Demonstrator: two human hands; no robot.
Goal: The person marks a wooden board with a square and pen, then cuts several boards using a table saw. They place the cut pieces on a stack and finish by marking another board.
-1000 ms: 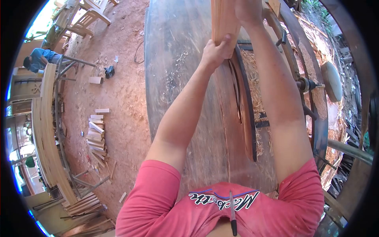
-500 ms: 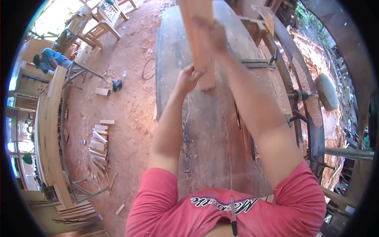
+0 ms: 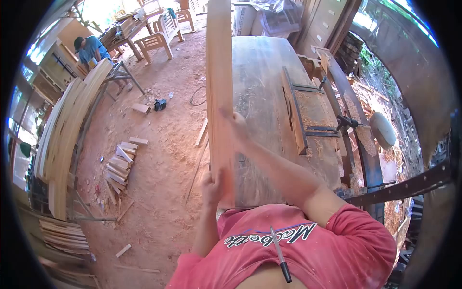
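Note:
A long wooden board (image 3: 219, 86) stands out in front of me, its near end close to my shirt and its far end leaving the top of the view. My left hand (image 3: 212, 188) grips its left edge near the close end. Farther up, my right hand (image 3: 236, 129) is closed round the right edge. The board hangs along the left side of a wide worktable (image 3: 262, 86), partly hiding it. Set into the table on the right is a planer-like opening with a wooden fence (image 3: 294, 113) and dark metal bars (image 3: 321, 131).
Stacked long boards (image 3: 72, 125) rest on a stand at left, above more piled strips (image 3: 62, 236). Short wood offcuts (image 3: 120, 164) lie on the dusty floor. A person in a blue shirt (image 3: 92, 50) bends at the far left, near wooden chairs (image 3: 161, 36). A rounded wheel (image 3: 382, 130) is at right.
The board has moved left and nearer to me, from over the table to its left edge. Both hands moved with it, still holding it. My view has shifted too.

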